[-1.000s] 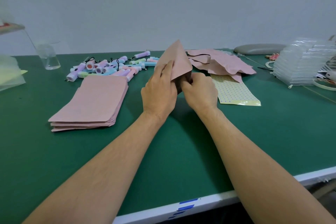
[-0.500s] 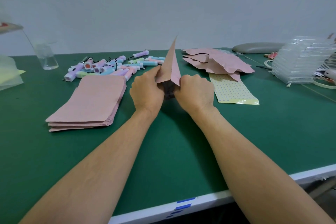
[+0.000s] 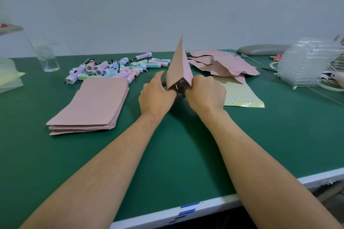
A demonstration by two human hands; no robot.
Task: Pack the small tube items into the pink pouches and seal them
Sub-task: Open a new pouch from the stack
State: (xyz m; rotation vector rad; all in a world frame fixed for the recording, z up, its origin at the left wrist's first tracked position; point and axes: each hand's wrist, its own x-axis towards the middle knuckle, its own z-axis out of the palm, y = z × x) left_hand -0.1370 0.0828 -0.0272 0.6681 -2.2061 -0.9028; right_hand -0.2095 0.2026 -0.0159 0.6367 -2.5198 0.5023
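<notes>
I hold one pink pouch (image 3: 179, 68) upright over the middle of the green table, its far corner pointing up and its mouth toward me. My left hand (image 3: 156, 95) pinches the left edge of the mouth. My right hand (image 3: 205, 95) grips the right edge. Between them the mouth gapes and shows a dark inside; what is in it I cannot make out. Several pastel tube items (image 3: 115, 69) lie in a heap behind my left hand. A flat stack of pink pouches (image 3: 93, 104) lies to the left. A loose pile of pink pouches (image 3: 223, 65) lies behind my right hand.
A yellow dotted sticker sheet (image 3: 240, 95) lies by my right hand. Stacked clear plastic trays (image 3: 309, 65) stand at the far right, a grey pad (image 3: 262, 49) behind them. A clear glass jar (image 3: 46, 57) and a translucent bag (image 3: 7, 76) sit far left. The table's white edge (image 3: 204, 204) runs near me.
The pouch has turned from showing its flat face to standing edge-on, and its mouth has spread wider between my hands. Both hands have shifted slightly apart.
</notes>
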